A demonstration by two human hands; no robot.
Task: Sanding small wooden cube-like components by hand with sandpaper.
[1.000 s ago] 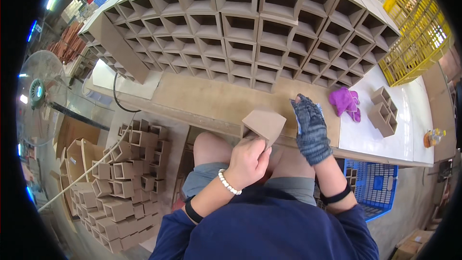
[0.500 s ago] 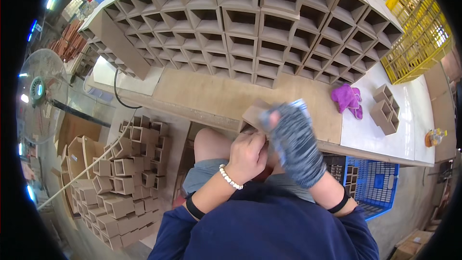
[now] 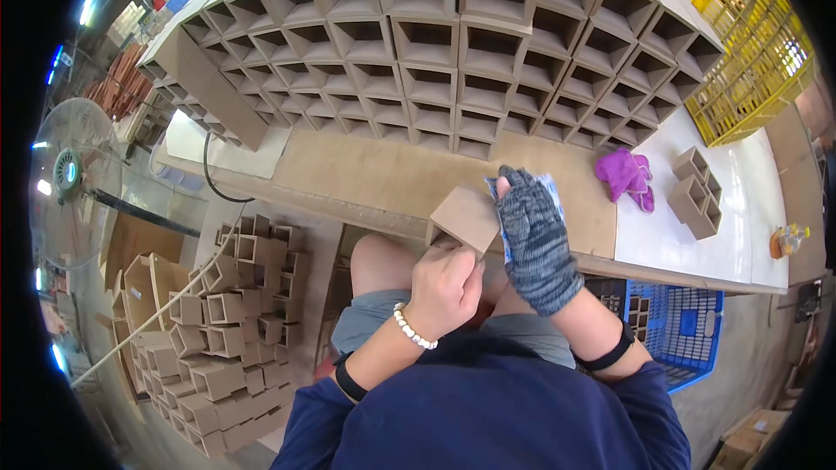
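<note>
My left hand [image 3: 447,285], bare and with a beaded bracelet at the wrist, is closed on the near edge of a small brown square box [image 3: 468,218]. The box is tilted above my lap, just in front of the table edge. My right hand [image 3: 533,239] wears a grey knitted glove that leaves the thumb tip bare. It grips a thin blue-and-white sheet [image 3: 550,191], perhaps sandpaper, against the box's right side. The glove hides most of the sheet, and the left-hand fingertips are out of sight behind the box.
Stacked open brown boxes [image 3: 424,76] form a wall along the back of the wooden table [image 3: 348,176]. A purple cloth [image 3: 620,176] and several joined boxes [image 3: 699,191] lie to the right. More boxes [image 3: 218,383] are piled lower left, by a fan [image 3: 70,165]. A blue crate [image 3: 688,331] stands lower right.
My right hand has shifted slightly, with its blur gone, and the sheet now shows along the box's right side. The box is more exposed. My left hand keeps its hold.
</note>
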